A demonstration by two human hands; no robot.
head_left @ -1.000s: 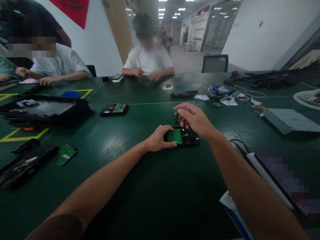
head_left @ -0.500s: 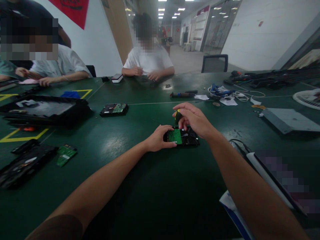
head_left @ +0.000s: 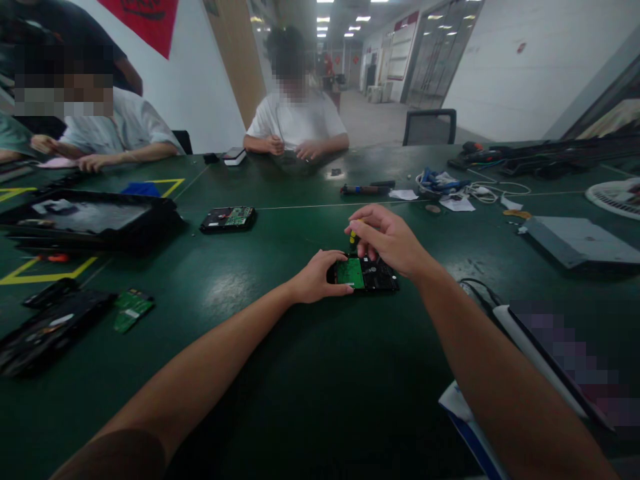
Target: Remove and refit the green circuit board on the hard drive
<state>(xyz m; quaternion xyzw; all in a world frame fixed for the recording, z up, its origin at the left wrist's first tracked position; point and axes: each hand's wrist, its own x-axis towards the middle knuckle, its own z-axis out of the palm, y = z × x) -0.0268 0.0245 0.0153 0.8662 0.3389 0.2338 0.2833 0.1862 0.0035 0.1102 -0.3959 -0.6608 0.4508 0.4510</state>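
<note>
A hard drive point(head_left: 379, 275) lies on the green table before me, its green circuit board facing up. My left hand point(head_left: 320, 279) grips the drive's left end, thumb on the near edge and fingers on the far one. Above the board, my right hand point(head_left: 387, 239) is closed on a short screwdriver point(head_left: 354, 235) with a yellow and black handle. The screwdriver stands roughly upright over the far side of the drive. Its tip is hidden, so I cannot tell whether it touches a screw.
Another hard drive point(head_left: 228, 219) lies farther back on the left. At left are a black tray point(head_left: 95, 223), a loose circuit board point(head_left: 133, 310) and a dark drive casing point(head_left: 53, 330). A grey metal box point(head_left: 585, 241) and cables point(head_left: 443, 181) lie to the right. Two people sit across the table.
The screwdriver handle has turned slightly in my right hand, and those fingers have shifted a little. My left hand and the hard drive have stayed in place.
</note>
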